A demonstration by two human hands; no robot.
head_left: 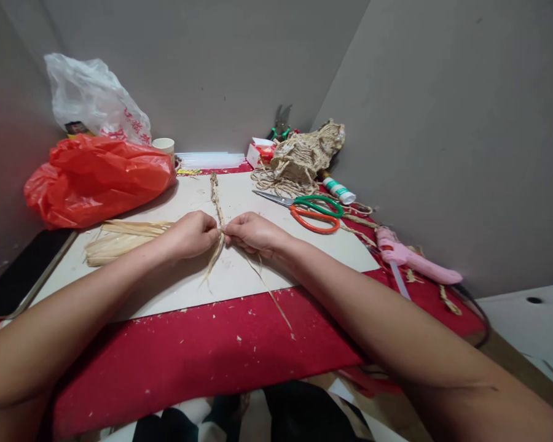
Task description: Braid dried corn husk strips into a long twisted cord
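Note:
A thin braid of dry straw-coloured fibre (216, 199) runs away from me across a white board (175, 294). At its near end my left hand (196, 234) and my right hand (251, 233) meet, the fingers of both pinched on the fibre strands. Loose strand ends hang down below the hands; one long strand (276, 304) trails from under my right hand over the board's edge. Beside my left hand lies a flat bundle of pale dry fibre strips (115, 245), partly covered by my forearm. The fingertips overlap the braid's end, so the exact grip is hidden.
Scissors (316, 209) with green and orange handles lie right of the hands. Behind them sits a coiled, woven rope piece (308, 153). A pink glue gun (415, 261) rests at the right edge. Red bag (101, 178), paper cup (164, 147) and dark phone (25, 270) stand left.

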